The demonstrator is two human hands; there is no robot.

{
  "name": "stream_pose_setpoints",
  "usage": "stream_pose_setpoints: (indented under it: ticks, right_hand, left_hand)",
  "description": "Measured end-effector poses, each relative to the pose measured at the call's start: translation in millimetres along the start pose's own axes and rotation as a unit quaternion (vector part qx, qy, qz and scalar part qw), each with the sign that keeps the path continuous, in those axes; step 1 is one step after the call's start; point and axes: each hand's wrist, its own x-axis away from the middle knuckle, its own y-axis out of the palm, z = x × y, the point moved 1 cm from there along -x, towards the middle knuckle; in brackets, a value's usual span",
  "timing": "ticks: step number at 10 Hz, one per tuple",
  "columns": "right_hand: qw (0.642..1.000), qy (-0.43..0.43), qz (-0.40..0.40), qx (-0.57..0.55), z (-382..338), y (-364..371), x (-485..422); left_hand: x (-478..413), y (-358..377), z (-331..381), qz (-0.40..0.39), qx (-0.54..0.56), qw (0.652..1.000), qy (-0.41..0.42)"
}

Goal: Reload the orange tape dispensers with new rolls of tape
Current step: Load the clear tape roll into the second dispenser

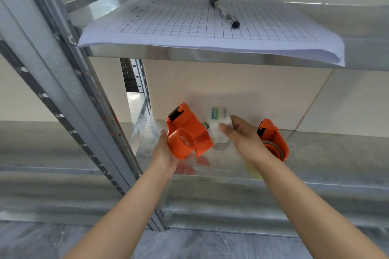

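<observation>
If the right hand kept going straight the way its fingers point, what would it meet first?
The right hand already grips the tape roll; pushed on leftward, it would probably meet the orange dispenser in the left hand, though depth is unclear.

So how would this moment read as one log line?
left hand: holds empty orange plastic tape dispenser | right hand: holds clear tape roll | second orange dispenser: on shelf

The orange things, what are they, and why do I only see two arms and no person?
The camera sits on the person's head and looks down, so you see only their arms. The left hand holds an orange tape dispenser with nothing on its hub. The right hand grips a new roll of tape, blurry here. A second orange dispenser rests on the metal shelf; it looks as if it has tape in it. On the shelf above lie gridded paper sheets with a pen on top.
</observation>
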Motion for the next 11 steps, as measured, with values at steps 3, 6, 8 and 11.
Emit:
stream_pose_setpoints:
  ticks: [3, 6, 8, 11]
  right_hand:
    - [0.964, -0.137, -0.149, 0.17, -2.2, 24.0, 12.1]
    - [0.885, -0.227, -0.212, 0.347, -9.6, 26.8, 9.7]
    - [0.842, -0.242, -0.19, 0.444, -1.0, 30.5, 8.7]
    - [0.776, -0.321, -0.13, 0.527, 14.6, 23.0, 2.7]
  left_hand:
    - [19.5, 9.8, 14.5, -0.159, -0.106, 0.974, 0.121]
    - [31.6, 2.8, 18.4, -0.21, -0.17, 0.953, 0.135]
    - [29.9, -3.8, 30.8, -0.204, -0.201, 0.954, 0.086]
    - [40.7, 3.5, 19.7, -0.118, -0.236, 0.956, 0.129]
